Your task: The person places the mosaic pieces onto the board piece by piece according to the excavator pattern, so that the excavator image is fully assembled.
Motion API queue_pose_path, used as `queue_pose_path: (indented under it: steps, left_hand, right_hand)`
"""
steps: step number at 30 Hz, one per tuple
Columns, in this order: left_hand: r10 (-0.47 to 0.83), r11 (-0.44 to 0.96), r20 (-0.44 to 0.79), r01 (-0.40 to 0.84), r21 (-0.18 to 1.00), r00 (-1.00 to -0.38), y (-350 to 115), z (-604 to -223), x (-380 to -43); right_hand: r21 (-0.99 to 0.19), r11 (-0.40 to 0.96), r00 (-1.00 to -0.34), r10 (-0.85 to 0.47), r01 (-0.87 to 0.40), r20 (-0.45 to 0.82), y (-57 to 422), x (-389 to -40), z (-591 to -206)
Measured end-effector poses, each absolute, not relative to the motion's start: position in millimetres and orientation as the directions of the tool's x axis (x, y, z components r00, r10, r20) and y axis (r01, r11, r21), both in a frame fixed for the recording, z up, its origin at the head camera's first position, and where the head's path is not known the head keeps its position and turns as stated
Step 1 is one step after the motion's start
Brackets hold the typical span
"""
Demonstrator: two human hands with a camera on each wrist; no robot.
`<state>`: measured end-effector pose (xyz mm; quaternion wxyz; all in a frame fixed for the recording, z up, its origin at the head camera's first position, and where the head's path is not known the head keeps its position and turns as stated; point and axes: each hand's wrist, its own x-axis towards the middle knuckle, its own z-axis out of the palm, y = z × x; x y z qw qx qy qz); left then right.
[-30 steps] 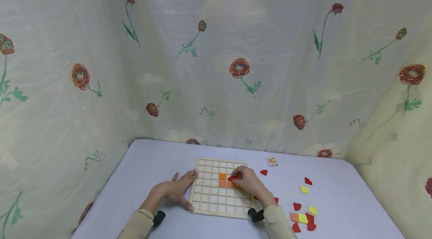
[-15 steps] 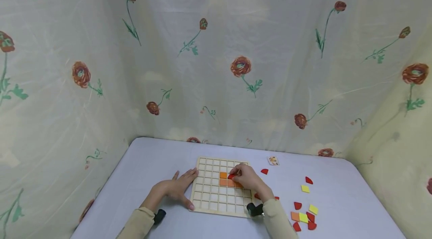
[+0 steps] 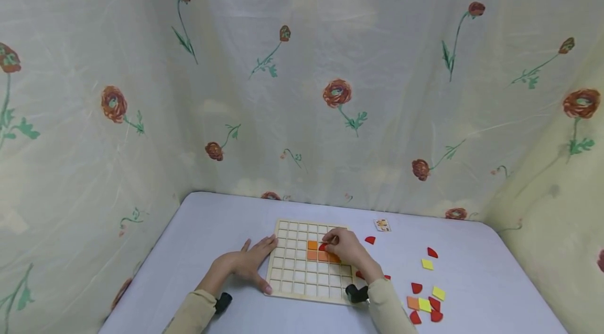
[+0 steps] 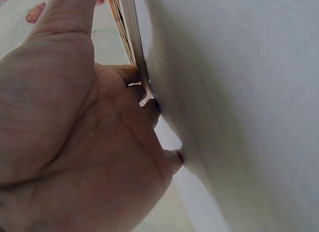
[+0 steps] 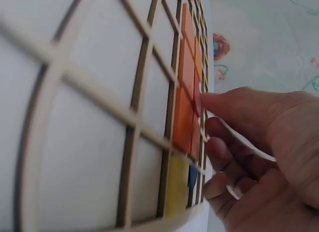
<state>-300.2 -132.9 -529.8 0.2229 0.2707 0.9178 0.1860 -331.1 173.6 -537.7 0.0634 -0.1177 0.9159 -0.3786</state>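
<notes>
One red piece (image 3: 323,246) has shifted beside one orange square (image 3: 312,245); right fingers (image 5: 227,103) pinch it, left fingers (image 3: 265,245) straight.

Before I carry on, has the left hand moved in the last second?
No. In the head view, the left hand shows no visible shift in any direction against the table, staying at the left edge of the grid board.

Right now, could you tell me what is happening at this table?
Someone's right grip holds a red piece at the grid; whether it is seated is unclear. Orange pieces already lie there. The left grip touches the grid's left edge. More pieces lie loose at right on the table.
</notes>
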Motion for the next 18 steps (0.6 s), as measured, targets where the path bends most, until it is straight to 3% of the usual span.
queue_pose_path:
  steps: [12, 18]
  left_hand:
    - [0.566, 0.793, -0.314, 0.4, 0.46, -0.762, -132.1, -532.3, -301.2]
    - [0.568, 0.79, -0.316, 0.395, 0.47, -0.76, -131.6, -531.4, -300.6]
  right_hand:
    - [-0.707, 0.704, -0.998, -0.04, -0.068, 0.056, 225.5, -333.3, -529.3]
    - [-0.69, 0.721, -0.998, 0.052, 0.059, -0.031, 257.0, -335.0, -533.5]
